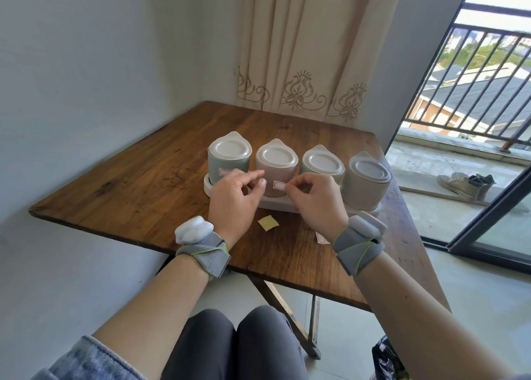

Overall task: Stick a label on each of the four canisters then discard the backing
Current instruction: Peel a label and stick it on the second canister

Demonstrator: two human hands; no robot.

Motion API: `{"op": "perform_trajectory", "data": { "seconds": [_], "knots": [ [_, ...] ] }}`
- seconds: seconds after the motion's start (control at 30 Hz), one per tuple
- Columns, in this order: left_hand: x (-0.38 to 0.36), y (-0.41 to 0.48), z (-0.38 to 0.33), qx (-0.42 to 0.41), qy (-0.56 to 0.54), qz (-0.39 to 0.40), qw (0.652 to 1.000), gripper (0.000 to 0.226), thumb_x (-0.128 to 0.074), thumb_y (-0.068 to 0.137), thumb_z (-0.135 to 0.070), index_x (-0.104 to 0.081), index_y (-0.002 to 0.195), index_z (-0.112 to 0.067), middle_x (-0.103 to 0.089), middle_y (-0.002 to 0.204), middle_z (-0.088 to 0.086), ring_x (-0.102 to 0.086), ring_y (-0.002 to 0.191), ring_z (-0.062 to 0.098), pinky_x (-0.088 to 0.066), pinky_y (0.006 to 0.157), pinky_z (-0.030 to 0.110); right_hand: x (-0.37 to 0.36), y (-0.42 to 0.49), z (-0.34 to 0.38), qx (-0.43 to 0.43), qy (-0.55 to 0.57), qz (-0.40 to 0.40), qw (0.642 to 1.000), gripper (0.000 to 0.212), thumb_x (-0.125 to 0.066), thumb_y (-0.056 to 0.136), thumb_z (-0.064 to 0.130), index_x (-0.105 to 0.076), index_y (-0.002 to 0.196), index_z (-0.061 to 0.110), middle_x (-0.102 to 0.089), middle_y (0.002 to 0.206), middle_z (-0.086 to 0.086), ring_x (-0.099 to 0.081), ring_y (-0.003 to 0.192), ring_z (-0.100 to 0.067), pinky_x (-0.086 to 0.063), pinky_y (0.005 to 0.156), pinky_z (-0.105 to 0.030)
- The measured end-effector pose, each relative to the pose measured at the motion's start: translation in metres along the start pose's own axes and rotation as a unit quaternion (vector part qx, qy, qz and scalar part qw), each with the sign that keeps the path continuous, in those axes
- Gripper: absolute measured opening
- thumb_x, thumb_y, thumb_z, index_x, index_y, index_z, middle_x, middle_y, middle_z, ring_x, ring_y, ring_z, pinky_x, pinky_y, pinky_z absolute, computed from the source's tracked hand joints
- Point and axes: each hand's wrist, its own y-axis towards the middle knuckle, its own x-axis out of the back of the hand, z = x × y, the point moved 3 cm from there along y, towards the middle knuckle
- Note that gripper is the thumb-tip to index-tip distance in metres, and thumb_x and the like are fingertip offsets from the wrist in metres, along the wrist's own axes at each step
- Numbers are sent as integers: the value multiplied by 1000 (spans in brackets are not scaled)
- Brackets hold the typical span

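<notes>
Four lidded canisters stand in a row on a white tray (pixel 208 188): a green canister (pixel 228 161), a pink canister (pixel 275 168), a second green canister (pixel 323 162) and a beige canister (pixel 367 182). The first green canister carries a red-bordered label (pixel 225 172). A second label (pixel 279 185) lies against the pink canister's front, pinched at its right end by my right hand (pixel 317 201). My left hand (pixel 235 198) hovers just left of it, fingers loosely curled, holding nothing. A yellow backing piece (pixel 268 223) lies on the table, and a label sheet (pixel 322 238) peeks out beside my right wrist.
The wooden folding table (pixel 143 184) stands in a corner against white walls and a beige curtain (pixel 304 49). An open glass door (pixel 488 227) at the right leads to a balcony with shoes (pixel 467 184). A dark bag (pixel 386 359) sits on the floor at lower right.
</notes>
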Motion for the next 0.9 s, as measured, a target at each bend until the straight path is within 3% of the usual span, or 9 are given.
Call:
{"op": "perform_trajectory", "data": {
  "seconds": [0.07, 0.17, 0.23, 0.3, 0.57, 0.9],
  "knots": [
    [4, 9, -4, -48, 44, 11, 998, 30, -62, 86, -15, -67, 115, -16, -62, 94, -1, -54, 90, 12, -44, 76, 15, -1, 1, 1, 15, -17, 6, 1000, 10, -64, 84, 22, -73, 80, 18, -64, 69, 9, -55, 65, -6, -44, 58, -16],
    [2, 25, -8, -121, 131, 81, 981, 48, -59, 81, -5, -57, 127, -18, -59, 121, 1, -43, 116, 19, -36, 96, 24, -4, 2, 2, 16, -19, 2, 1000, 12, -64, 85, 22, -73, 82, 16, -65, 71, 4, -56, 65, -8, -43, 58, -17],
    [0, 32, -8, -142, 171, 142, 964, 57, -59, 79, -7, -50, 133, -21, -52, 136, -3, -33, 130, 20, -27, 106, 35, -6, 2, 2, 15, -13, -2, 1000, 12, -64, 84, 21, -73, 82, 14, -66, 69, 0, -59, 66, -14, -44, 58, -19],
    [-2, 35, -5, -145, 198, 174, 954, 57, -59, 80, -13, -48, 134, -23, -49, 140, -7, -28, 136, 16, -19, 107, 36, -7, 2, 2, 15, -9, -7, 1000, 12, -64, 84, 21, -73, 82, 14, -67, 69, -1, -58, 66, -15, -44, 59, -19],
    [-6, 33, -4, -149, 208, 145, 956, 44, -55, 86, -18, -53, 129, -25, -54, 136, -7, -43, 127, 14, -19, 99, 30, -11, 2, 4, 9, 10, -13, 1000, 12, -64, 85, 20, -73, 81, 12, -70, 71, -7, -64, 69, -26, -54, 68, -39],
    [-7, 33, -3, -142, 197, 124, 962, 38, -58, 86, -19, -58, 124, -25, -58, 130, -9, -47, 122, 13, -18, 95, 27, -13, 3, 6, 9, 3, -22, 1000, 13, -64, 85, 19, -73, 81, 11, -68, 68, -3, -64, 68, -22, -53, 66, -35]
  ]
}}
